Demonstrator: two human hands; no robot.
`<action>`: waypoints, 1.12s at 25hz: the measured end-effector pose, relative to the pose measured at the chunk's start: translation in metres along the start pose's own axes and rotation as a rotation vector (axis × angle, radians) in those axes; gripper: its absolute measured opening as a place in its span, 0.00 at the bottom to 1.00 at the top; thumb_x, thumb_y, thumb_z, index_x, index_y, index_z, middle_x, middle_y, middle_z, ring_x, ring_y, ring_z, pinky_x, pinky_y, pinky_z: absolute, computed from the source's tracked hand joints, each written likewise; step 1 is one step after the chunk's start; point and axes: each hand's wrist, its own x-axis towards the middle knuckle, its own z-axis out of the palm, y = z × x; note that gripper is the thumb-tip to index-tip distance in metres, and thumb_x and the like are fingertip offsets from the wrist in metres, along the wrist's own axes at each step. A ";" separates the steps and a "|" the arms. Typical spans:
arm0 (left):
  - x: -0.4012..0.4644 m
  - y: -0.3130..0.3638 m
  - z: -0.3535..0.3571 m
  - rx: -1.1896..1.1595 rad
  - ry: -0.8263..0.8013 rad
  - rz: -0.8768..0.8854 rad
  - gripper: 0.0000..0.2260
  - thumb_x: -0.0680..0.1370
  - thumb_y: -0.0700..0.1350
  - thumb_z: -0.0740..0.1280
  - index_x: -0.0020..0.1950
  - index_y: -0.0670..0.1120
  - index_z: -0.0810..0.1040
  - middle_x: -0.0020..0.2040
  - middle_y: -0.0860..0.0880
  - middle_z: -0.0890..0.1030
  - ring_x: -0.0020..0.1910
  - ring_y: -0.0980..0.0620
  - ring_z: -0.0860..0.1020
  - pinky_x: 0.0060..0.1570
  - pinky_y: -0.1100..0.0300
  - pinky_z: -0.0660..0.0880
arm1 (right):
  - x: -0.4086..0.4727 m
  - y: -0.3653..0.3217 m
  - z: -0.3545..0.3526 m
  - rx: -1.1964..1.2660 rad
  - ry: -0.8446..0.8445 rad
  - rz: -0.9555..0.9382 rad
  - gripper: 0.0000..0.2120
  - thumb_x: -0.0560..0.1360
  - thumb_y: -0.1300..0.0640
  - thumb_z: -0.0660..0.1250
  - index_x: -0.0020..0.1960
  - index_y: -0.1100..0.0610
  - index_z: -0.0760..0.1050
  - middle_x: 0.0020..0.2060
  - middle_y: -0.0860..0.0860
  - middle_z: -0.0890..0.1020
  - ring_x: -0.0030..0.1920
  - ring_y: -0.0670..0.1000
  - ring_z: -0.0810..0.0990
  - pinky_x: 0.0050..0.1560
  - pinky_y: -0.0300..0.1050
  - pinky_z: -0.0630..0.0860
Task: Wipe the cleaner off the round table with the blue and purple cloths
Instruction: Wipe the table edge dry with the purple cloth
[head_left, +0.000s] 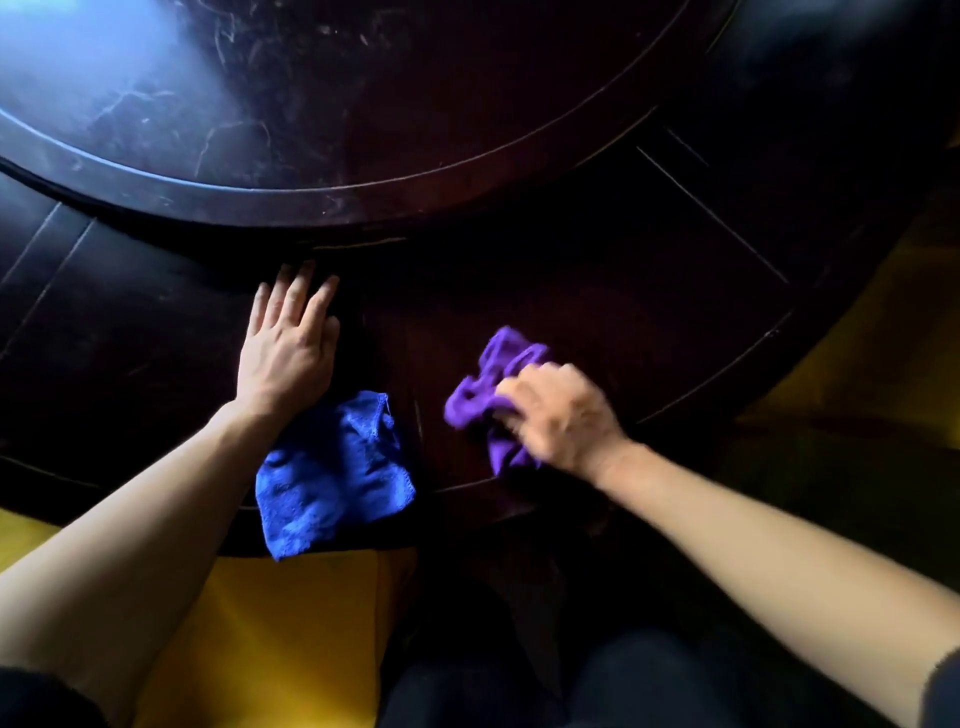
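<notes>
Blue cloth (332, 473) lies at the table (597, 270) edge under the flat left hand's (288, 353) wrist; the blurred right hand (563, 415) apparently bunches the purple cloth (488, 389).

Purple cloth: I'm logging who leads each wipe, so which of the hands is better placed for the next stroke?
Right. The right hand already grips the purple cloth on the round table. The left hand lies flat on bare wood, the blue cloth loose under its wrist.
</notes>
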 end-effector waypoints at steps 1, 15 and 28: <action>0.001 0.000 0.000 -0.009 0.001 0.002 0.24 0.83 0.50 0.53 0.79 0.46 0.65 0.80 0.41 0.62 0.80 0.38 0.59 0.79 0.42 0.53 | 0.004 0.033 -0.005 -0.067 0.042 0.134 0.12 0.79 0.48 0.63 0.49 0.56 0.79 0.40 0.55 0.79 0.40 0.60 0.79 0.40 0.55 0.74; 0.035 0.148 0.007 -0.314 0.147 -0.026 0.15 0.75 0.38 0.63 0.60 0.37 0.78 0.65 0.37 0.77 0.67 0.37 0.73 0.71 0.45 0.68 | -0.042 -0.010 -0.017 0.096 -0.041 0.044 0.11 0.78 0.46 0.66 0.53 0.53 0.78 0.39 0.53 0.78 0.39 0.57 0.77 0.39 0.53 0.73; 0.101 0.284 0.046 -0.231 0.000 0.026 0.22 0.82 0.48 0.58 0.74 0.40 0.69 0.79 0.41 0.65 0.79 0.40 0.61 0.79 0.44 0.56 | -0.065 0.061 -0.039 0.182 -0.045 0.113 0.13 0.80 0.45 0.63 0.50 0.54 0.79 0.40 0.53 0.78 0.39 0.57 0.77 0.40 0.53 0.71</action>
